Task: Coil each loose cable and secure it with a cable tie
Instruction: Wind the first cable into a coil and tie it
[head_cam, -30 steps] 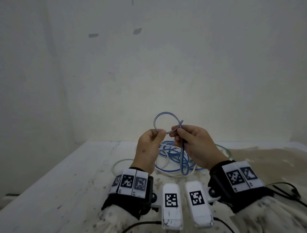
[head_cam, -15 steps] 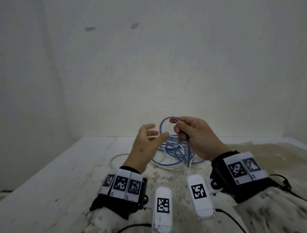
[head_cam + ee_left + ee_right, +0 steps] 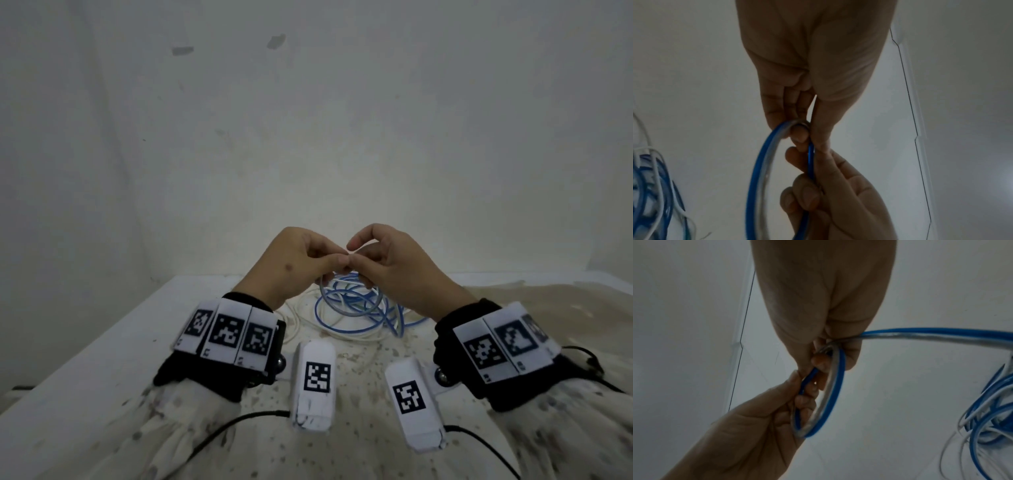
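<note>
The left hand [image 3: 294,263] and the right hand [image 3: 394,267] are raised above the table [image 3: 102,342], and their fingertips meet in the middle. Both hands pinch the same blue cable [image 3: 760,170], which is bent into a small loop [image 3: 826,395] that hangs under the fingers. In the left wrist view, the thumb and curled fingers of the left hand pinch the top of the loop, and the right hand grips it just below. From the right hand, the cable runs out to the side. Under and behind both hands, a loose pile of blue and white cables [image 3: 359,308] lies on the table.
</note>
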